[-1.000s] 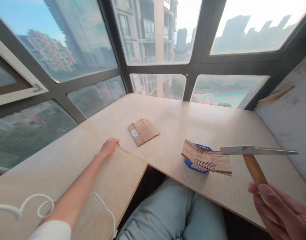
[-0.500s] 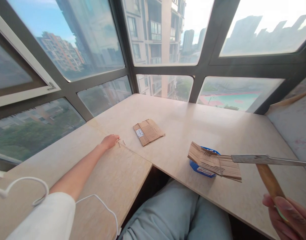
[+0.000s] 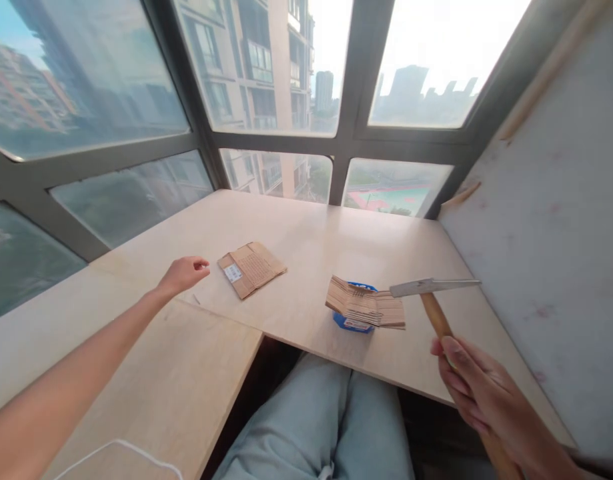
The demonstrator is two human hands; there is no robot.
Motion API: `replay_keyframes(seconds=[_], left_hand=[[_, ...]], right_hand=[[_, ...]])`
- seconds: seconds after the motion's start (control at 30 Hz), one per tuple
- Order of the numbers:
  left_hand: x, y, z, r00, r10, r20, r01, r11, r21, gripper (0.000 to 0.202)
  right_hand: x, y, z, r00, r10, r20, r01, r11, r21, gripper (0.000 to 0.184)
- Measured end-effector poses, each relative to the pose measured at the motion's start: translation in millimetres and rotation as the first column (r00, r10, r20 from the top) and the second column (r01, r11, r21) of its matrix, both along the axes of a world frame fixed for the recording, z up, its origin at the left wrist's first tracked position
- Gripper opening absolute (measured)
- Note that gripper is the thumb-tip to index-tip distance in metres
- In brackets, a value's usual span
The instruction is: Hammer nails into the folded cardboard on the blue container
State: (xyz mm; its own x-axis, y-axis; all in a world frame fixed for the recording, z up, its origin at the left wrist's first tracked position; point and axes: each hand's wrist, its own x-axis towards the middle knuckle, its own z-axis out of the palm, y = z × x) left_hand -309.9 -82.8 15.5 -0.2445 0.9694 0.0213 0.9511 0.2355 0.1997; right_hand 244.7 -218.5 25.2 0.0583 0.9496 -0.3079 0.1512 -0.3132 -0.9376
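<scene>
My right hand (image 3: pixel 476 383) grips the wooden handle of a hammer (image 3: pixel 436 317), raised over the tabletop with its narrow metal head uppermost. Just left of the hammer head, a creased piece of corrugated cardboard (image 3: pixel 363 307) rests across a blue container (image 3: pixel 353 323). My left hand (image 3: pixel 186 275) hovers over the table with fingers pinched together; whatever is between them is too small to make out. Below it lies a thin nail (image 3: pixel 196 300). A flat folded cardboard piece (image 3: pixel 253 270) with a white label is on the table to that hand's right.
The pale L-shaped tabletop (image 3: pixel 296 233) runs back to framed windows, with a patterned wall (image 3: pixel 536 247) on the right. A white cable (image 3: pixel 121 442) crosses the near left part. My legs (image 3: pixel 306 420) are under the table's inner corner.
My left hand has lifted off the table beside the nails, fingers pinched. The view has turned right, and the hammer in my right hand is now more fully in sight.
</scene>
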Motion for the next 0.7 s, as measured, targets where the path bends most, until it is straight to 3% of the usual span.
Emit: replay_keyframes(seconds=[0.07,0.13,0.27,0.4,0.53,0.7], left_hand=[[40.1,9.8,16.3,0.976,-0.056,0.209,0.035,0.994,0.101,0.033],[89.6,15.2,33.4,0.892,-0.171,0.418,0.105,0.979,0.176,0.030],[195.9,13.8,61.5,0.564,-0.408,0.718,0.253,0.913,0.319,0.030],[279.4,7.4,69.5,0.258,-0.433,0.864,0.365,0.871,0.328,0.031],[326.4,5.9,60.1,0.136,-0.393,0.910,0.437,0.848,0.301,0.033],[346.9,7.0,49.8,0.110,-0.347,0.931,0.442,0.857,0.267,0.026]], right_hand=[[-5.5,5.3,1.7,1.000,-0.002,-0.005,0.002,1.000,-0.012,0.063],[-10.1,12.2,1.9,1.000,0.010,-0.007,-0.010,1.000,0.009,0.063],[-18.9,29.0,5.6,0.999,0.039,0.023,-0.040,0.998,0.054,0.052],[-26.6,45.6,12.0,0.994,0.078,0.075,-0.083,0.995,0.059,0.038],[-29.4,58.5,14.8,0.993,0.070,0.093,-0.078,0.993,0.087,0.031],[-27.0,68.8,16.6,0.994,0.035,0.106,-0.048,0.991,0.124,0.026]])
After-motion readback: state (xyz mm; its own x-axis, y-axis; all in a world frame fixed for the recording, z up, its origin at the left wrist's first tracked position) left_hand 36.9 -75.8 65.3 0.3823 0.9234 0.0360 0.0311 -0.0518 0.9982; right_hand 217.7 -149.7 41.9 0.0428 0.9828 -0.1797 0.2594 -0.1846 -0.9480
